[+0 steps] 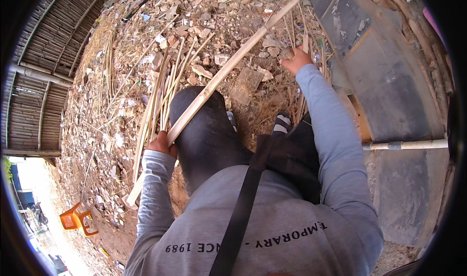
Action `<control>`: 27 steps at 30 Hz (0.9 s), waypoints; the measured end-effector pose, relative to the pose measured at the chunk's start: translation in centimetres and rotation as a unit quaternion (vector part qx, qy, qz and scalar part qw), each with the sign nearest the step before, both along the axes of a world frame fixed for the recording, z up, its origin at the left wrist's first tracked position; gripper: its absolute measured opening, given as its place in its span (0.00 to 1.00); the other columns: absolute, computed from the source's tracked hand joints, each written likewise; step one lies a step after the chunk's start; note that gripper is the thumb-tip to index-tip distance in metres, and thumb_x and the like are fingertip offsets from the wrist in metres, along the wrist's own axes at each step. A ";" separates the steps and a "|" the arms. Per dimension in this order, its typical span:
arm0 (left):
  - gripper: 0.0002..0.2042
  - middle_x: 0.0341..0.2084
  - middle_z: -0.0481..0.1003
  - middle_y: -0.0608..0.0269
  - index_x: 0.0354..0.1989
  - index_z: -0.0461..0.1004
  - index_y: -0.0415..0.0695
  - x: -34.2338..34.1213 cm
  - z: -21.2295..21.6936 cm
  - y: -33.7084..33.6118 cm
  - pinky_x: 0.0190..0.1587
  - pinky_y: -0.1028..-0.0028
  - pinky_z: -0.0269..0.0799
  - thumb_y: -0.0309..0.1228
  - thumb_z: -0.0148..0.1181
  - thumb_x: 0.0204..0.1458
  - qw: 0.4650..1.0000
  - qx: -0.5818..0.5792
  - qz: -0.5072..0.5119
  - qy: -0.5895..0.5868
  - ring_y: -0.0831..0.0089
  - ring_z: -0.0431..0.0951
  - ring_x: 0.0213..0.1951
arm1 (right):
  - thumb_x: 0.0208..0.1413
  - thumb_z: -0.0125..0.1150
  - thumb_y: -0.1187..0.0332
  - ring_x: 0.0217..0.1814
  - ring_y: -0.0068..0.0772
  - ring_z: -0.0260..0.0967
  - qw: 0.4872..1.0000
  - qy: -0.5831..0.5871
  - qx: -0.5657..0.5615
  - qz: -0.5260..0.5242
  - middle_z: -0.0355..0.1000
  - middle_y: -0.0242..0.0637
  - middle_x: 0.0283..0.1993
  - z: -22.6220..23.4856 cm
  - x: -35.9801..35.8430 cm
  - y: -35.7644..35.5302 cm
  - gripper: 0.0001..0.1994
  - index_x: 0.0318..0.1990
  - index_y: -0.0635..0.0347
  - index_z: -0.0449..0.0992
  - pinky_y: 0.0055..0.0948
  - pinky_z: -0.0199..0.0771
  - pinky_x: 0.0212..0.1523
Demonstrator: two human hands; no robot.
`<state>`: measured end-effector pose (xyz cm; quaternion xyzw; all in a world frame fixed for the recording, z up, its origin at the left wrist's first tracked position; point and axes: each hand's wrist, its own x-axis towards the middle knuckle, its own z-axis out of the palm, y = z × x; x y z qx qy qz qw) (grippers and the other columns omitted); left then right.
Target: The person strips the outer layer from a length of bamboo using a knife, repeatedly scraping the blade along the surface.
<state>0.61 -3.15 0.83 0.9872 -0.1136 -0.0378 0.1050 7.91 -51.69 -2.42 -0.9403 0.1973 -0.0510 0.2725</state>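
A long pale bamboo strip (pixel 228 66) slants across my left thigh, its far end raised toward the upper right. My left hand (pixel 162 144) is closed around it near its lower end, beside my left knee. Farther forward on the right, my right hand (pixel 296 61) is closed on a small rounded grey-brown thing (pixel 288 54) whose kind I cannot make out. That hand is apart from the strip. Several thinner bamboo strips (pixel 158 96) lie in a loose bundle just beyond my left hand.
Broken stones and rubble (pixel 209 27) cover the ground ahead. More thin strips (pixel 108 69) lie farther left. Dark sheets (pixel 404 91) border the right side, with a pale pole (pixel 408 145) across them. A bamboo-slat wall (pixel 41 32) and an orange plastic chair (pixel 75 219) are at the left.
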 end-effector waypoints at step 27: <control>0.30 0.18 0.64 0.71 0.27 0.70 0.40 -2.6 -0.5 2.8 0.25 0.74 0.59 0.61 0.51 0.54 0.925 -0.297 0.020 0.236 0.80 0.62 0.23 | 0.50 0.60 0.42 0.30 0.48 0.74 0.962 -0.060 -0.052 0.261 0.73 0.44 0.25 4.6 -2.7 5.5 0.25 0.41 0.55 0.74 0.44 0.73 0.33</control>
